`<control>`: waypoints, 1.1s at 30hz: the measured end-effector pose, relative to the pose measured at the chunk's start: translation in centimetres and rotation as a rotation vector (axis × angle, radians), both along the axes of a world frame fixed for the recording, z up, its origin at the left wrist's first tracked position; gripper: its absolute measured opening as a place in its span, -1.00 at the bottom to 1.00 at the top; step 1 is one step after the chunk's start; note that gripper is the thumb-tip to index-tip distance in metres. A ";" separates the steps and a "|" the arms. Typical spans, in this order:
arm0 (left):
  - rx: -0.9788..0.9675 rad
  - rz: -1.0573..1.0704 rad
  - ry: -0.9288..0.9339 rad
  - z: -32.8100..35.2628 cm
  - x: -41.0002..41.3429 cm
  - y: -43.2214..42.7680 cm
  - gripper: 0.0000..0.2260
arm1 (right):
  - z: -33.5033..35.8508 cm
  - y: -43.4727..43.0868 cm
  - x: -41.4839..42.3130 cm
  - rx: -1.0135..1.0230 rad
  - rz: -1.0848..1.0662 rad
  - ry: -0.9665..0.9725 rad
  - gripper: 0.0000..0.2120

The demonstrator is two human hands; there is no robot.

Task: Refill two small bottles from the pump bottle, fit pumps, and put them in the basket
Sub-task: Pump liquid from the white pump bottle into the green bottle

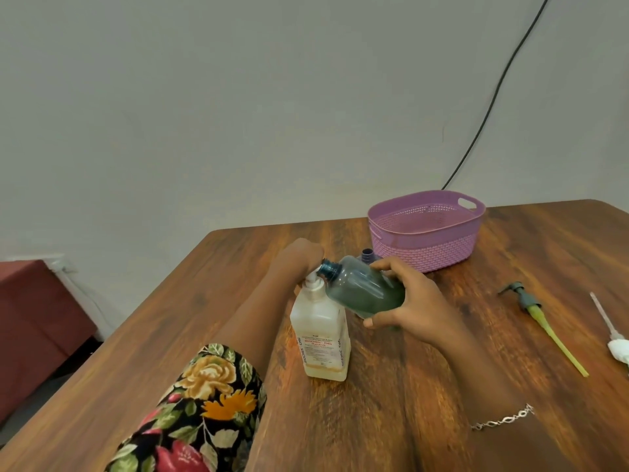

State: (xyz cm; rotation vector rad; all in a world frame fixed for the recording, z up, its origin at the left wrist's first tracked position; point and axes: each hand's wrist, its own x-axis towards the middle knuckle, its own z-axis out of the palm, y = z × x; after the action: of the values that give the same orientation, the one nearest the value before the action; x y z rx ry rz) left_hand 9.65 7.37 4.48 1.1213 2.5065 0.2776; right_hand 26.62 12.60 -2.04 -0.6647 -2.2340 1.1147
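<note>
Pump bottle point(321, 335): standing upright on the desk point(170, 318), near centre.
Right hand point(413, 303): gripping the small green bottle point(364, 291), tilting its open mouth against the pump spout.
Left hand point(299, 257): curling over the pump head.
Basket point(425, 253): sitting farther back, to the right.

Second small bottle point(367, 256) mostly behind green bottle point(366, 289). White pump point(617, 347) at table's right edge, cut off. Pump bottle point(321, 335) head under left hand point(299, 257); label unreadable.

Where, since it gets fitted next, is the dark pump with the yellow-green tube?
In the head view the dark pump lies on the table, right of the right hand, nearer than the purple basket, with a white pump further right.
</note>
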 end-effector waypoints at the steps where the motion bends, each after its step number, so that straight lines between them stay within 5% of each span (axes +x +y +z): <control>1: 0.036 0.039 -0.079 0.1 0.1 0.0 -0.67 | 0.1 0.0 0.0 -0.006 0.000 0.004 -0.36; 3: 0.060 0.088 -0.251 0.9 0.7 -0.5 -0.65 | 0.5 -0.1 0.1 0.007 -0.001 0.008 -0.35; 8: 0.076 0.167 -0.325 1.3 1.1 -0.4 -0.63 | 0.9 0.0 0.1 0.057 -0.022 0.000 -0.34; 15: 0.018 0.087 -0.044 -0.4 0.0 0.0 -0.80 | -0.1 -0.4 0.0 0.003 -0.016 -0.027 -0.36; 21: 0.003 0.059 -0.238 1.7 1.2 -0.6 -0.61 | 0.9 -0.7 0.1 0.024 -0.033 -0.010 -0.33; 29: 0.009 0.020 -0.004 -0.3 0.0 -0.2 -0.85 | 0.2 -0.9 0.0 -0.007 -0.040 -0.036 -0.37; 33: 0.034 0.030 -0.010 -0.2 0.1 -0.1 -0.76 | 0.1 -0.9 -0.1 -0.032 -0.049 -0.027 -0.36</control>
State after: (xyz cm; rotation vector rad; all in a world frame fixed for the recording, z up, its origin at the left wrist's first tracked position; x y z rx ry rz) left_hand 9.79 7.24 4.23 1.0938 2.5199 0.3347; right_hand 26.52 11.74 -1.95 -0.7480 -2.2150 1.1253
